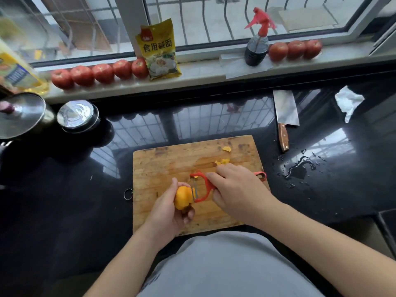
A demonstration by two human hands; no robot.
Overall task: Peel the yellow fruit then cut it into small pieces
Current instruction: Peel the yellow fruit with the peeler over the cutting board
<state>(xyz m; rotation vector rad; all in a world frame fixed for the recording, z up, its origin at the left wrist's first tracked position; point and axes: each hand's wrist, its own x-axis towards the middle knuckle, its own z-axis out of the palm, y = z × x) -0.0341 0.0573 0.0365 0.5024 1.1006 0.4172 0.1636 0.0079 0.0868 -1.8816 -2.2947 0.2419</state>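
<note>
Yellow fruit (183, 197) is held above the near left part of the wooden cutting board (171, 161), gripped in the left hand (169, 209) with the thumb on its top and the fingers curled underneath. Head view, containers: two dark round pots stand at the far left of the black countertop (64, 200); the larger pot (23, 114) carries a metal lid with a knob, the smaller pot (78, 116) a shiny lid, and their contents are hidden. A spray bottle (257, 46) with a red trigger head holds dark liquid and stands on the window sill (203, 76). A yellow printed packet (159, 50) leans upright against the window frame; a yellow bottle (17, 69) is partly visible at the far left edge. Hands: the right hand (235, 187) grasps the handle of a red peeler (202, 187), fingers curled round it, with the metal blade set against the right side of the fruit. Counts: one fruit; two small clusters of yellow peel (224, 161) lie on the far right part of the board; eight red tomatoes line the sill, five (102, 73) left of the packet and three (295, 49) right of the spray bottle. One cleaver (285, 112) with a wooden handle lies on the countertop just beyond the board's far right corner. One crumpled white tissue (348, 101) lies further right. Water droplets (300, 166) spread over the countertop right of the board.
</note>
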